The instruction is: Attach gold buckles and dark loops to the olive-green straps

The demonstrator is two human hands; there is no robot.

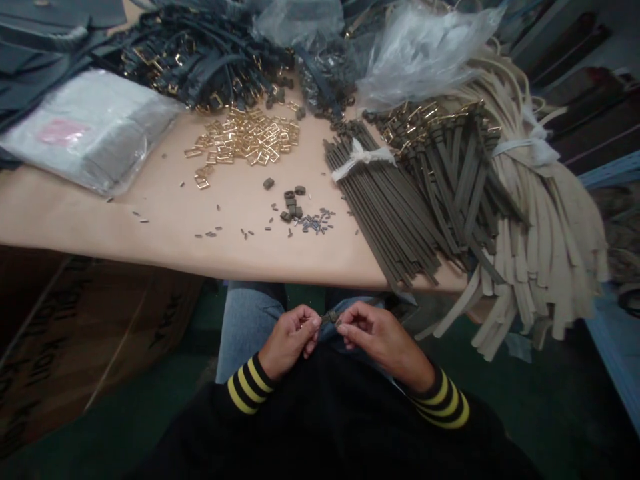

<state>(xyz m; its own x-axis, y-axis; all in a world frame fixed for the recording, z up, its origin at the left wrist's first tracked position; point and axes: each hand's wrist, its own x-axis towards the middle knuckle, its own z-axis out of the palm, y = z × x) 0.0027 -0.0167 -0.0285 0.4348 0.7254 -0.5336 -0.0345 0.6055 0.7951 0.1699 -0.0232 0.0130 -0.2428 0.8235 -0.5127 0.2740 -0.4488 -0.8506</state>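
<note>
Above my lap, just off the table's front edge, I hold a narrow dark olive strap [329, 318] between both hands. My left hand [295, 335] pinches its left end. My right hand [383, 339] is closed with thumb and forefinger pressed on the strap's right part, next to what looks like a small loop. The fingers hide most of the strap. On the table in front lie small dark strap loops [291, 203] and a scatter of tiny metal pins [317, 222]. Behind them spreads a heap of gold rectangular buckles [250, 137].
At right lie a tied bundle of olive straps [385, 207], buckled olive straps [450, 167] and beige straps [540, 220] hanging over the edge. Dark buckled straps [205, 60] pile at the back. A plastic-wrapped packet [95, 127] lies left; a cardboard box [100, 333] stands below.
</note>
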